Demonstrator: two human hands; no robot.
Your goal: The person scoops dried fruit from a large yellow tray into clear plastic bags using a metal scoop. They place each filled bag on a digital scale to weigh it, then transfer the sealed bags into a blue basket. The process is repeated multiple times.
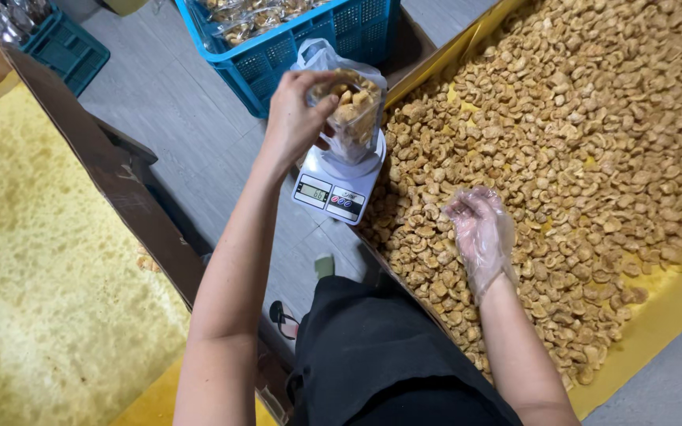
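- Up at the far middle of the scene, the left hand (297,110) pinches the open mouth of a clear plastic bag (350,102), with its fingers curled over the rim.
- The bag is partly filled with golden fried snack pieces and stands on a small white kitchen scale (337,188).
- The scale rests on the grey floor (191,134), just beside the edge of the big snack heap, its display facing the person.
- The right hand (479,229), in a thin see-through glove, hovers low over the heap of fried snack pieces (593,126); its fingers are loosely cupped and half open, and whether it holds any pieces cannot be told.
- The heap spreads over yellow paper (665,315) across the right side of the scene.
- A blue plastic crate (309,55) with packed bags stands just beyond the scale at the far side.
- A teal crate (69,47) sits at the far left corner.
- On the left lies a cardboard tray (80,134) lined with oil-stained yellow paper.
- The person's black apron (380,355) shows at the near edge.
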